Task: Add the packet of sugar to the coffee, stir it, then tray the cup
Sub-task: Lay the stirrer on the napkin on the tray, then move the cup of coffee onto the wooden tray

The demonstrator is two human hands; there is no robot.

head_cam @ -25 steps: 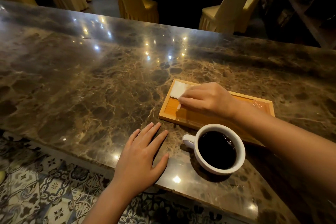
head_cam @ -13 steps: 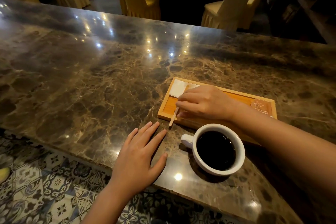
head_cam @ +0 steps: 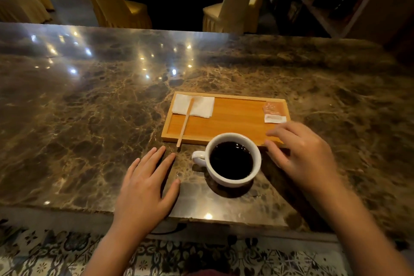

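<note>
Sugar packet (head_cam: 273, 111) lies flat in the far right corner of the wooden tray (head_cam: 226, 129), unopened as far as can be seen, with its white end toward the near rim. Coffee cup (head_cam: 233, 160), white with the handle pointing left, stands on the marble table (head_cam: 89, 119) just in front of the tray's near edge, full of black coffee with nothing added yet. Change since half a second ago: the right hand (head_cam: 300, 154) has left the wooden stirrer (head_cam: 185, 122) and crossed from the tray's left end to its right end. The stirrer now rests free, upper end on the white napkin (head_cam: 199, 106), lower end overhanging the near rim toward the table. Right hand is open and empty, fingers spread and loosely curled, hovering over the tray's near right corner just short of the packet; no contact with the packet. Left hand (head_cam: 145, 188) is flat on the table, palm down, fingers extended, holding nothing, left of the cup. Judgement: the stirrer was only repositioned, so the task stands at its first step, and the reach looks aimed at picking up the packet. Tearing it will likely need both hands.
</note>
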